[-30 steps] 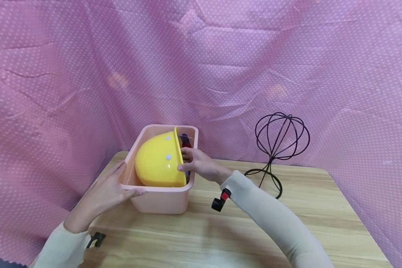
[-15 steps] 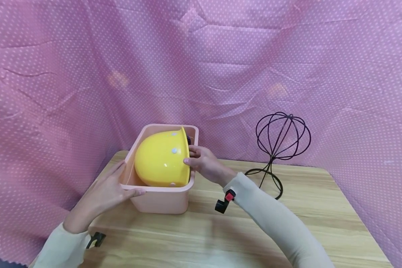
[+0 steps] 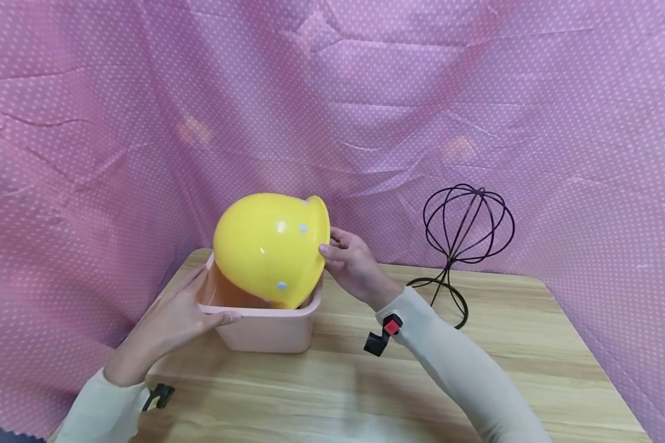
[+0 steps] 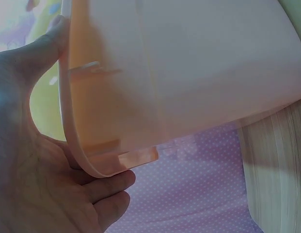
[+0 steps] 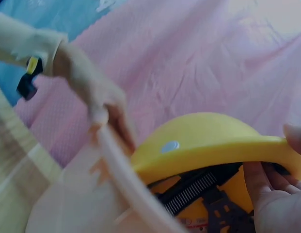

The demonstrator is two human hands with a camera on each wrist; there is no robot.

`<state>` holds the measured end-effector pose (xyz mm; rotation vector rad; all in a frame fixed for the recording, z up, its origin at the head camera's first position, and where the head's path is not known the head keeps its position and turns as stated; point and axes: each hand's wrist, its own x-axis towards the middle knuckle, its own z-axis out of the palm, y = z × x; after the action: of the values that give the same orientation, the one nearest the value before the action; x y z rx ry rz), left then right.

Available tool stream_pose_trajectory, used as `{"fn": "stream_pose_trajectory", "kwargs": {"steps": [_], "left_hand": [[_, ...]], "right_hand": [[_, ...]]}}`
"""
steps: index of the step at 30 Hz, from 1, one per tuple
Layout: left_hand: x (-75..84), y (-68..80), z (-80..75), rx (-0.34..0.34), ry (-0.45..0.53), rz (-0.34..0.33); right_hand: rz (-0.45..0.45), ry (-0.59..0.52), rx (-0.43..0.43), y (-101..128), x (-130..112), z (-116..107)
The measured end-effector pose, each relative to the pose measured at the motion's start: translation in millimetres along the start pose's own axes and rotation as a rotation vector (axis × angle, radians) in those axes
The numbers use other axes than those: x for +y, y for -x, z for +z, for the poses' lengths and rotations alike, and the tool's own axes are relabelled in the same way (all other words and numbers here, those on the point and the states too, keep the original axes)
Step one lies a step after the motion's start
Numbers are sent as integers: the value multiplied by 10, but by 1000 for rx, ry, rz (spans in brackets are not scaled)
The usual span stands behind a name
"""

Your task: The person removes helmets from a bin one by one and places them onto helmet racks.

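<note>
While the left hand (image 3: pixel 174 317) rests against the near-left corner of the pink bin (image 3: pixel 266 329), thumb lying over the rim and fingers straight along the outer wall, the bin sits flat on the desk (image 3: pixel 399 394). That bracing is judged adequate, provided the palm presses downward so the bin does not tip or slide toward the lifting side.

The yellow hard hat (image 3: pixel 268 246) is tilted, dome toward the camera, mostly above the rim, with its lower edge just inside the bin at the near-right corner. The right wrist view shows its black inner harness (image 5: pixel 203 194) facing the bin's interior.

The right hand (image 3: pixel 351 264) grips the brim, thumb on the outer shell, fingers curled underneath. A 1-handed hold at 1 edge leaves the shell free to swing; a firm pinch and a straight upward lift until the lower edge clears the rim are advised.

The black wire hat stand (image 3: pixel 465 237) stands well apart on the right of the desk.
</note>
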<state>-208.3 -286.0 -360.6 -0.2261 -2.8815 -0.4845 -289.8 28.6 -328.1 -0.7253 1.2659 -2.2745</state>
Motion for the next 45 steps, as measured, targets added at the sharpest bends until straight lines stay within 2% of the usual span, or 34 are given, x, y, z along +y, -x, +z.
{"fn": "stream_pose_trajectory", "kwargs": {"steps": [4,9,16,23,27,32,38,42,45], "left_hand": [[5,5,-5,-5,-9,4],[5,23,-37,-14,-28,-15],[9,15,-37,11,-19,1],[-4,-9,-37,30,-26,18],[-9,-16,-41,39,-10,23],[-20,-18,-61,56,15,42],[-38,-21,-52,54,44,48],[-55,-22,-43,58,52,56],[-64,-13,-52,33,49,39]], "right_hand": [[-25,-28,12,50,-118,67],[-62,-112,27,106,-241,111],[-160,-181,47,220,-513,125],[-297,-308,16,386,-902,-6],[-359,-332,3,492,-1090,-99],[-439,-337,43,614,-1273,-202],[-509,-450,91,764,-1452,-300],[-543,-486,109,845,-1552,-343],[-566,-505,106,899,-1605,-381]]}}
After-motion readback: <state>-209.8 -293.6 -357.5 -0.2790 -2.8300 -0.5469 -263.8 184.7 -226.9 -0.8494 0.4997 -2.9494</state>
